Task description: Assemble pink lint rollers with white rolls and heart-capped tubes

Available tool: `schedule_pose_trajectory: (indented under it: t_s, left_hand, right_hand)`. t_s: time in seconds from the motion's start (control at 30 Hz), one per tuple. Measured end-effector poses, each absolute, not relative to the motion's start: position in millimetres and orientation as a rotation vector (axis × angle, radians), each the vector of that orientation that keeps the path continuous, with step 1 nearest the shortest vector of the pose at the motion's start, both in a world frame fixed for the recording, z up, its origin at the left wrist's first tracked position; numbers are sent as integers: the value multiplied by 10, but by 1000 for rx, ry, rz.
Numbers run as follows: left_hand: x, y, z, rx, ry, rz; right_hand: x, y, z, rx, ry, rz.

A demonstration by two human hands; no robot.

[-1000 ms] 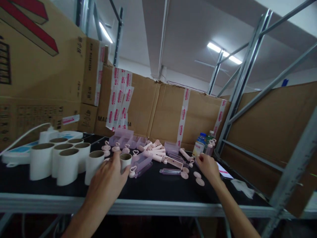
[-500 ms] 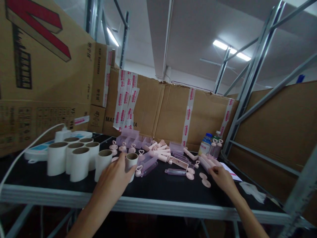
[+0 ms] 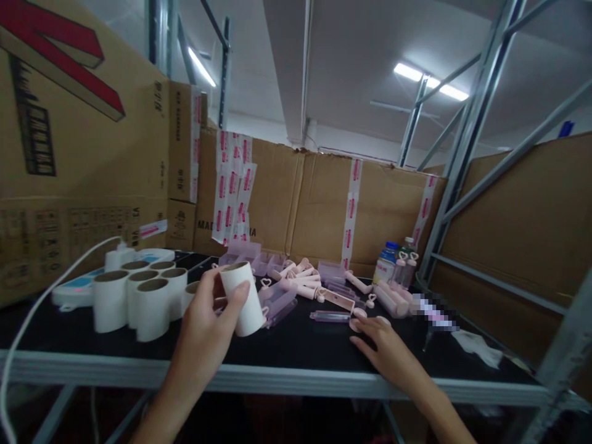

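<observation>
Lit by ceiling lights (image 3: 432, 82), backed and flanked by cardboard (image 3: 319, 203), patched behind with strips of printed tape (image 3: 234, 185); set up on a black table (image 3: 287, 351). Gripped firmly in the left hand (image 3: 208, 314): one white tube (image 3: 246, 302), tilted with its open top leaning left, pressed by the thumb across the near side, with fingers around the other side. Held above the front half of the table, left of centre; impossible to tell whether touching it at the base. Standing upright farther left, close together: more white tubes (image 3: 152, 314), with one partly hidden behind the left hand.

Lowered at the pink discs (image 3: 359, 313), right of centre: the right hand (image 3: 388, 351), palm down, open, with thumb apart from fingers. Hard to tell whether touching a disc or just above. Just left of the discs: a clear purple piece (image 3: 329, 316). Heaped farther back: pink holders (image 3: 300, 277), near purple trays (image 3: 243, 250). To the right: pink rolls (image 3: 391, 299) lying side by side, bottles (image 3: 386, 262) behind, and a crumpled tissue (image 3: 478, 346) nearer the edge.
</observation>
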State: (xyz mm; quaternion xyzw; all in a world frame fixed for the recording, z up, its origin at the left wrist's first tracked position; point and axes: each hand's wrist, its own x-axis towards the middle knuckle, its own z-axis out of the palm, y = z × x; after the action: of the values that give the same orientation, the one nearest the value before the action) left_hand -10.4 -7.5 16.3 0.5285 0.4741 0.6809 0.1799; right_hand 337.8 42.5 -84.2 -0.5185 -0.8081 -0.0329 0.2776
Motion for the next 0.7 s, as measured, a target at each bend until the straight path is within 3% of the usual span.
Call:
schedule_pose_trajectory:
  t_s: [0.17,0.37,0.5,0.7]
  left_hand:
    - [86,-136,190,914,856,1790]
    - [174,-44,17,703,763,1597]
    - [295,-94,-85,965,786,1428]
    - [473,-227,-144,1841,954,1179]
  right_hand:
    - [3260,-2,-962,-1328,-2167,-98]
    - [3152,-239,-1111,-908,-2211,-191]
    - [2972,-284,-1007,-822,-1920,-26]
    - [2616,-339,-348,-876,-1422,477]
